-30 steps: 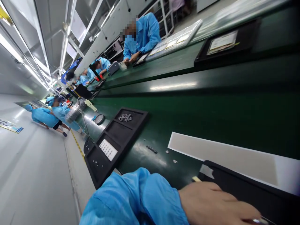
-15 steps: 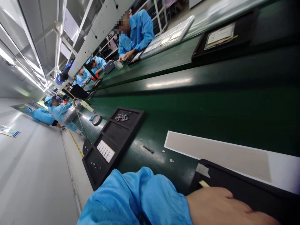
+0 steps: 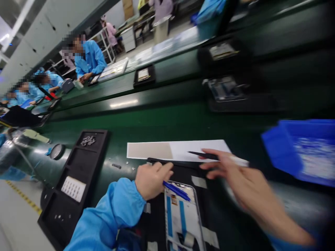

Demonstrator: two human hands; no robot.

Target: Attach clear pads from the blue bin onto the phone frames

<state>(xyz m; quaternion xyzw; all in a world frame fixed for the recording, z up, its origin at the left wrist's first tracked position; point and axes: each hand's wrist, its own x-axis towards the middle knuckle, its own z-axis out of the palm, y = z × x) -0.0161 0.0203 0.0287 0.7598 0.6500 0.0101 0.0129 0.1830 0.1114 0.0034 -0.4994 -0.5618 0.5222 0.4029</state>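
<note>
My left hand [image 3: 153,179] is closed around blue tweezers [image 3: 177,191], whose two prongs point down to the right over the top of an opened phone frame [image 3: 176,221]. Blue strips run along the frame, which lies on a black mat [image 3: 153,219] with pieces of tape. On the right, my right hand [image 3: 235,177] grips a slim black pointed tool [image 3: 204,154]; its exact kind is unclear. The tool's tip points left above a grey and white paper strip [image 3: 149,150]. Some of its fingers are spread and blurred.
A black compartment tray [image 3: 87,165] holding small parts and a white card [image 3: 73,189] stands at left. At right is a blue bin [image 3: 284,150] of small pieces. Phone parts [image 3: 225,89] rest on the far side. A person in blue [image 3: 90,57] works across the bench.
The view has swung right and down. The phone frame, blue bin and my right hand with the black tool now show. My left hand appears further left, with the blue tweezers visible.
</note>
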